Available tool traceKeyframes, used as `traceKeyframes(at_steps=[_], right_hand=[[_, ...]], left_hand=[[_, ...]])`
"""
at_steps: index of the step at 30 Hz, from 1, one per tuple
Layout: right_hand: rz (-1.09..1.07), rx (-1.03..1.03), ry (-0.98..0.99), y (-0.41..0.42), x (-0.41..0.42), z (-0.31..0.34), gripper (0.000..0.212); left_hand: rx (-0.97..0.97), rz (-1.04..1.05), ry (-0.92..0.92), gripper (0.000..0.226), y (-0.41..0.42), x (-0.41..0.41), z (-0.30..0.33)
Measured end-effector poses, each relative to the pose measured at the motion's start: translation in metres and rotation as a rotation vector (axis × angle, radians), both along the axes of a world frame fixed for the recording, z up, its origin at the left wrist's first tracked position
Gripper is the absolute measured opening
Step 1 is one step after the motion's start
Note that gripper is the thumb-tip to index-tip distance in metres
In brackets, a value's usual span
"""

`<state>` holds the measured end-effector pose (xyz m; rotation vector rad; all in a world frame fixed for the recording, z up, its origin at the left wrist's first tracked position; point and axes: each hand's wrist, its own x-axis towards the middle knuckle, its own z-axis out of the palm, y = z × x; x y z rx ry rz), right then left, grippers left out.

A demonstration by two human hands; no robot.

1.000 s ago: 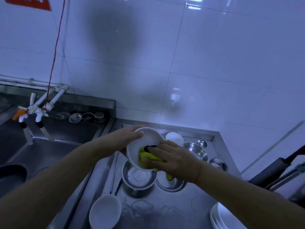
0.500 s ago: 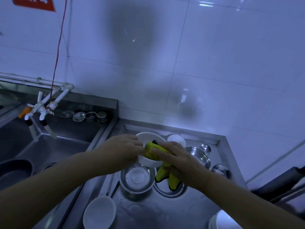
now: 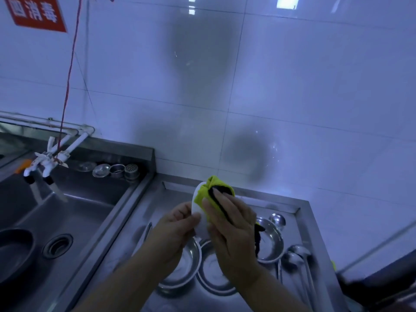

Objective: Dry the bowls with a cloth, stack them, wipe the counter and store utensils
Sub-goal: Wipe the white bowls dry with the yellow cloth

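Above the steel counter: I hold a small white ceramic bowl (image 3: 198,216) on edge, clear of the surface, between both hands.
Left hand (image 3: 174,231): my fingers and thumb curl round the bowl's lower rim and grip it from the left.
Right hand (image 3: 229,230): my fingers lie nearly straight, pressing a yellow-green cloth with a black patch (image 3: 212,195) flat against the bowl's right side; the cloth folds over the bowl's upper rim, and a dark tail of it hangs below my wrist.
Below my hands: three shallow round stainless-steel bowls (image 3: 209,270) sit side by side on the recessed stainless-steel counter (image 3: 313,224), partly hidden by my forearms.
Right of the bowls: long-handled steel ladles (image 3: 297,255) lie on the counter, their cups towards the wall.
Left: a deep stainless-steel sink (image 3: 74,212) with a round drain (image 3: 57,245) and a dark pan (image 3: 13,253) at its near corner.
Sink ledge: small metal strainers and lids (image 3: 112,170) stand in a row.
Wall: white plastic taps (image 3: 45,161) reach over the sink; a red cord (image 3: 69,70) hangs down to them beside a red sign (image 3: 36,13).
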<state>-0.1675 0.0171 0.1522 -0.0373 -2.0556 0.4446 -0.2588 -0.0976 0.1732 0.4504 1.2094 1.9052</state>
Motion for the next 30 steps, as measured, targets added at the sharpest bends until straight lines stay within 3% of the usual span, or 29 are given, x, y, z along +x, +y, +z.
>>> traceKeyframes(at_steps=[5,10,12,14,21,23,28,30], right_hand=[[-0.052,-0.002,-0.101,0.03,-0.011,0.021,0.038],[0.283,-0.734,-0.212,0.053,-0.02,0.038,0.02],[0.296,-0.827,-0.218,0.055,-0.021,0.038,0.025],[0.23,-0.74,-0.231,0.052,-0.02,0.037,0.023],[0.037,-0.144,-0.088,0.015,-0.022,0.019,0.029],[0.015,-0.196,-0.099,0.017,-0.026,0.024,0.028],[0.117,-0.789,-0.164,0.029,-0.038,0.05,0.026],[0.068,-0.827,-0.151,0.026,-0.036,0.053,0.024]], left_hand=[[0.011,-0.036,0.106,0.021,0.01,0.01,0.004],[-0.021,0.026,0.168,0.027,0.018,0.015,0.009],[-0.009,0.047,0.123,0.028,0.021,0.014,0.009],[-0.02,0.066,0.095,0.03,0.023,0.012,0.006],[0.05,0.052,0.037,0.027,0.026,-0.004,0.005],[0.06,0.027,0.024,0.026,0.022,-0.011,0.005],[0.049,-0.015,0.038,0.025,0.003,-0.034,0.014],[0.093,0.012,-0.008,0.027,-0.004,-0.045,0.017]])
